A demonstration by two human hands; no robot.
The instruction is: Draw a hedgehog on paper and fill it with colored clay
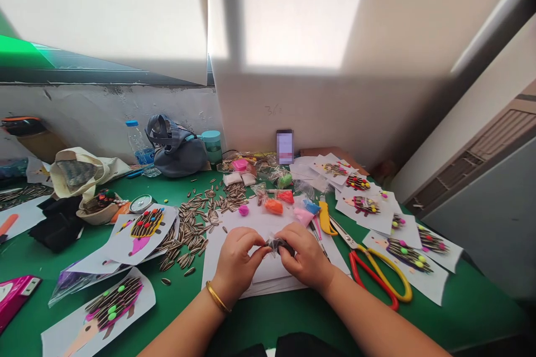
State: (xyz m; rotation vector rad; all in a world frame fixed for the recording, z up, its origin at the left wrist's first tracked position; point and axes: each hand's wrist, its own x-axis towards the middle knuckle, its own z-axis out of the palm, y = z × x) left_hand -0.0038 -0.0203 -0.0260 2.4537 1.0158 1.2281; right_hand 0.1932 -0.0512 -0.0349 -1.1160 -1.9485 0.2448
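A dark lump (287,246) in clear wrap (274,243) is held up between both hands, over the middle of the white paper (268,273), towards the near edge of the table (180,312). The left hand (238,259) pinches the wrap's end between thumb and forefinger; the right hand (305,255) has thumb and fingers closed around the lump. Whether the wrap is sealed or torn cannot be told.

To handle this well, the right hand would best steady the lump lightly, since it looks soft and could take dents, while the left peels the film with small, slow pulls. A hard tug might rip off scraps that cling to the lump. Staying over the paper seems wise: the seeds (192,228) lie loose just left of it and could stick to anything dropped. The pink ball (243,210) sits near the paper's far edge, and the scissors (377,268) lie by its right edge, so elbows and wrists should pass with care.
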